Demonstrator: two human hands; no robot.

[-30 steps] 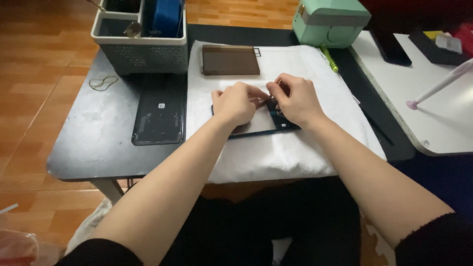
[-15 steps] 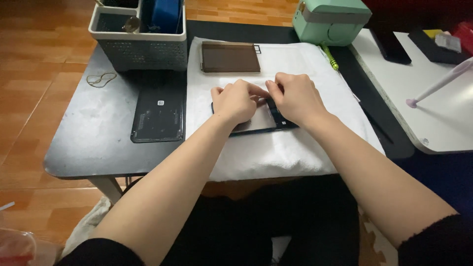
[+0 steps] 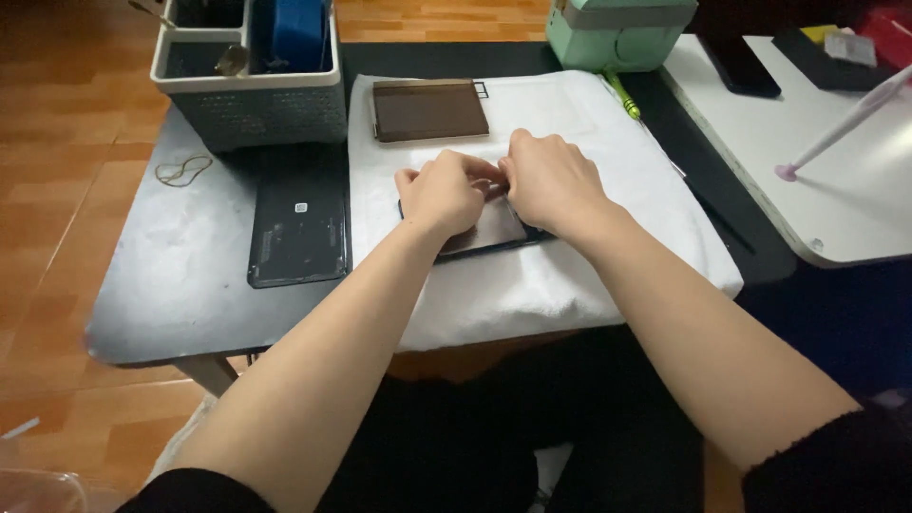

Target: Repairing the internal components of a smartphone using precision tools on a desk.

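Observation:
A dark flat device (image 3: 499, 231) with a pale brownish face lies on a white cloth (image 3: 570, 275) in the middle of the dark table. My left hand (image 3: 445, 193) rests on its left part with the fingers curled at its upper edge. My right hand (image 3: 551, 180) sits close beside it on the right part, fingertips bent down at the same edge. The two hands nearly touch and hide most of the device. What the fingertips pinch is hidden.
A brown flat panel (image 3: 427, 109) lies further back on the cloth. A black back cover (image 3: 297, 228) and a rubber band (image 3: 182, 171) lie on the dark table (image 3: 180, 294) at left. Behind are a grey basket (image 3: 247, 104), a green box (image 3: 617, 33) and a green screwdriver (image 3: 622, 95). A white table (image 3: 836, 190) stands at right.
Both hands stay on the device in almost the same place; only the fingers shift slightly at its upper edge.

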